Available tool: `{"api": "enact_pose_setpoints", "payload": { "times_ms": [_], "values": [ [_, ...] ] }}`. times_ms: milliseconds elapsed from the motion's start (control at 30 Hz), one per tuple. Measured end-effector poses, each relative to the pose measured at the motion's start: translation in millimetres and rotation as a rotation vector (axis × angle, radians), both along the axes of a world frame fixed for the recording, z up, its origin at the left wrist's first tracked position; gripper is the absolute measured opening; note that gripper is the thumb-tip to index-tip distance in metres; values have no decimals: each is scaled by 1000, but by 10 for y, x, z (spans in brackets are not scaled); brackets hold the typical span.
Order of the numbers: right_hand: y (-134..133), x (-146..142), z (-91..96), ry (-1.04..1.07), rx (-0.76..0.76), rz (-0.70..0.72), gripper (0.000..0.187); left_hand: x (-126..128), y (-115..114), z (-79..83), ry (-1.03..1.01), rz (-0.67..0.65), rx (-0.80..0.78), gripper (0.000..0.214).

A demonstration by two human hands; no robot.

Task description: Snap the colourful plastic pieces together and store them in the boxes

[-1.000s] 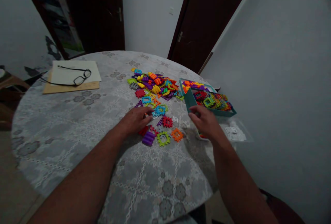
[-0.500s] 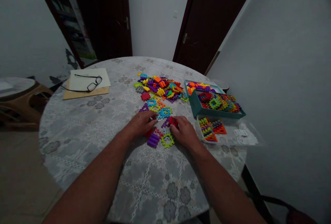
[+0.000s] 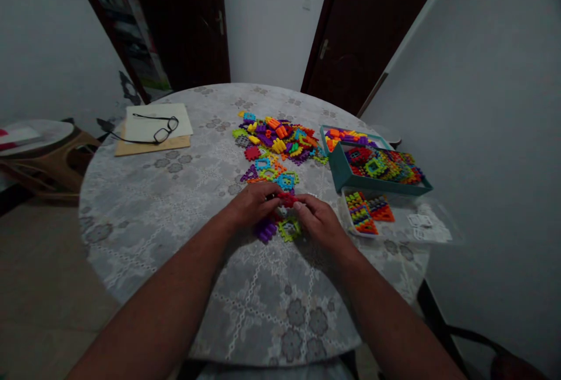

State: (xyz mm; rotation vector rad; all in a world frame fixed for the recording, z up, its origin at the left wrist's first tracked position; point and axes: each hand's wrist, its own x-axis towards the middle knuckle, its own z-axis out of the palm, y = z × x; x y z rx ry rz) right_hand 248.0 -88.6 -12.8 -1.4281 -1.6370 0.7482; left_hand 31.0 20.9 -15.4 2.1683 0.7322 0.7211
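Observation:
Between my two hands is a red plastic building piece (image 3: pixel 287 199), raised a little over the loose pieces. My left hand (image 3: pixel 255 204) is closed on its left end, and my right hand (image 3: pixel 319 216) pinches its right end. Just below the hands lie a purple ridged piece (image 3: pixel 265 230) and a lime-green square frame piece (image 3: pixel 289 230). Beyond the fingers lies a blue frame piece (image 3: pixel 286 180). My left hand partly hides another red piece beneath it.
A heap of colourful building pieces (image 3: pixel 280 137) lies farther back. At right stand a teal box (image 3: pixel 372 184) of pieces and a clear plastic tray (image 3: pixel 348 216). Glasses (image 3: pixel 162 134) rest on papers (image 3: pixel 184 117) at left. A patterned cloth (image 3: pixel 166 222) covers the round table.
My right hand has brought the red piece up and inward, and my left hand has moved right to grasp it too. The view has shifted slightly.

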Motion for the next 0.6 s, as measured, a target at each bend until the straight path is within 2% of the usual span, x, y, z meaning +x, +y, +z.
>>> {"api": "enact_pose_setpoints", "payload": {
  "times_ms": [133, 200, 267, 400, 533, 600],
  "values": [
    [-146, 148, 76, -428, 34, -105, 32, -117, 92, 80, -13, 224, 14, 16],
    [-246, 199, 88, -648, -36, -124, 35, -174, 126, 123, -22, 333, 13, 21],
    [-325, 226, 78, -782, -116, -133, 36, -206, 140, 153, -19, 384, 13, 25],
    [-364, 261, 18, -797, -144, -104, 38, -194, 124, 174, 16, 347, -15, 25],
    [-303, 330, -48, -661, -102, -114, 45, -159, 110, 167, 43, 319, -53, 20],
    [-260, 362, -46, -569, -71, -113, 38, -153, 116, 158, 64, 320, -74, 18]
  ]
}}
